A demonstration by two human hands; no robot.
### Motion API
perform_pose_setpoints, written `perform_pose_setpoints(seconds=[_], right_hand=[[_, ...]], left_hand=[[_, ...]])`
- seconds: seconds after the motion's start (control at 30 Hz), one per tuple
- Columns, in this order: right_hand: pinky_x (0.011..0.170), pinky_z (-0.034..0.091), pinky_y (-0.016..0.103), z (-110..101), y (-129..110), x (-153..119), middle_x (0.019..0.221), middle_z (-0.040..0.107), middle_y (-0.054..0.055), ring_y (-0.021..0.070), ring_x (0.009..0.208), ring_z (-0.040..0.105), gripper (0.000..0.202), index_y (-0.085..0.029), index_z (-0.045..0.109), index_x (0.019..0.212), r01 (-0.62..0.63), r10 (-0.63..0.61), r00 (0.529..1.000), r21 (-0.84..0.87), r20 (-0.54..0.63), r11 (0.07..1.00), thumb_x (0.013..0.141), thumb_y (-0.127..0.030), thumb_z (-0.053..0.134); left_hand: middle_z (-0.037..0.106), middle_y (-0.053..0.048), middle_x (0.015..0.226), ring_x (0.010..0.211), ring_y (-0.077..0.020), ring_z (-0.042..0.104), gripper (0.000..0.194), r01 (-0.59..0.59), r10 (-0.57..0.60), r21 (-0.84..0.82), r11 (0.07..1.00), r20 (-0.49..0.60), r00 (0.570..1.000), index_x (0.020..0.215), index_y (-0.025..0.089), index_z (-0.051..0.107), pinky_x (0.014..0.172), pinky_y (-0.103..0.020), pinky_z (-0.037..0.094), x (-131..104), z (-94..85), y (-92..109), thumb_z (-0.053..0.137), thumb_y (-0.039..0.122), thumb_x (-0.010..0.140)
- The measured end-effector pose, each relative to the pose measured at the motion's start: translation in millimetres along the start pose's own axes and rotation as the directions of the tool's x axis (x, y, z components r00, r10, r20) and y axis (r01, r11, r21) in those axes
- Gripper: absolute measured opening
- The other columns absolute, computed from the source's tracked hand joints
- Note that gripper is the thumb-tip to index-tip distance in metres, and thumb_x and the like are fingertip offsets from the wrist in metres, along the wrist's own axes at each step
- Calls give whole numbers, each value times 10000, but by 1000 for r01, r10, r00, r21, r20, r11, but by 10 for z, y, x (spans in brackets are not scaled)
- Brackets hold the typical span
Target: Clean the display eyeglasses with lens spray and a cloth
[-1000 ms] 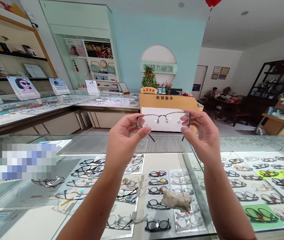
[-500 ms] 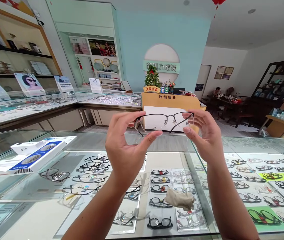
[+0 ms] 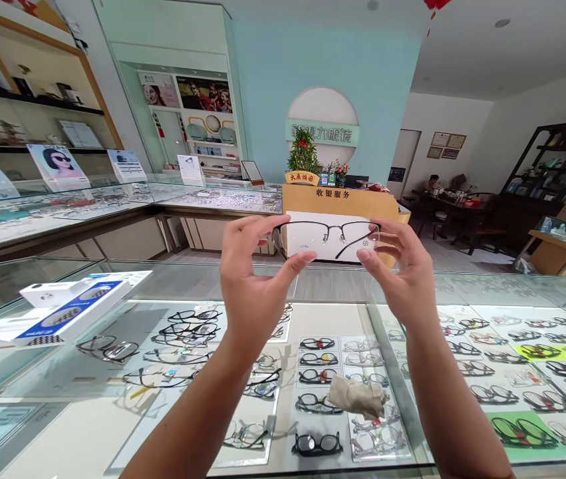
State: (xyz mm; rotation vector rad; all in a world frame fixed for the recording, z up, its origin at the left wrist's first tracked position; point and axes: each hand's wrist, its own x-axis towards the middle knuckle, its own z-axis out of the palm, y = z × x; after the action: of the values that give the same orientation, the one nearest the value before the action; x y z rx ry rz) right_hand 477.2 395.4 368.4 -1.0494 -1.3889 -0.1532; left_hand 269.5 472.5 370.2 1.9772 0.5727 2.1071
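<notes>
A crumpled beige cloth (image 3: 357, 396) lies on the glass tabletop (image 3: 330, 316). Above and beyond the cloth, a pair of glasses (image 3: 333, 229) is held up in the air, level, with a dark upper rim and clear lenses. The left hand (image 3: 253, 279) grasps one end of it between fingers and thumb; the right hand (image 3: 405, 273) pinches the other end in the same way. One arm of the glasses slants inward behind the lens by the right hand.

Just to the left of the cloth and nearer the person sits a black frame (image 3: 317, 444). Well to the left of the cloth is a blue and white box (image 3: 68, 313). To the right of the cloth, a dark frame rests on a green card (image 3: 545, 444). Far beyond the cloth stands a wooden cash desk (image 3: 340, 201) bearing a leafy plant (image 3: 302, 154).
</notes>
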Motion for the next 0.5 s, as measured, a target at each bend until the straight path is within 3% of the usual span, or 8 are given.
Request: perform_pose_setpoints(seconds=[0.13, 0.27, 0.5], right_hand=[[909, 617, 465, 95, -48, -35, 1267, 684, 85, 274, 1116, 683, 418, -345, 644, 1338, 124, -142, 982, -141, -124, 982, 945, -415, 767], [889, 622, 473, 139, -54, -38, 1270, 676, 95, 292, 1141, 658, 428, -355, 631, 1371, 230, -268, 950, -219, -161, 948, 961, -383, 754], [915, 632, 494, 157, 5, -23, 1295, 676, 91, 312, 1210, 644, 492, -369, 611, 1414, 328, -380, 905, -255, -189, 909, 951, -341, 776]], left_hand=[[651, -72, 1311, 1138, -236, 650, 519, 49, -46, -117, 992, 31, 998, 1322, 326, 725, 975, -394, 587, 25, 79, -210, 882, 435, 839], [634, -85, 1373, 1151, -240, 660, 543, 51, -45, -179, 983, 35, 998, 1360, 333, 706, 933, -384, 621, 19, 152, -361, 860, 465, 857], [665, -99, 1412, 1077, -225, 726, 587, 37, -23, -276, 961, 54, 998, 1414, 313, 655, 855, -341, 638, -8, 214, -390, 832, 487, 883]])
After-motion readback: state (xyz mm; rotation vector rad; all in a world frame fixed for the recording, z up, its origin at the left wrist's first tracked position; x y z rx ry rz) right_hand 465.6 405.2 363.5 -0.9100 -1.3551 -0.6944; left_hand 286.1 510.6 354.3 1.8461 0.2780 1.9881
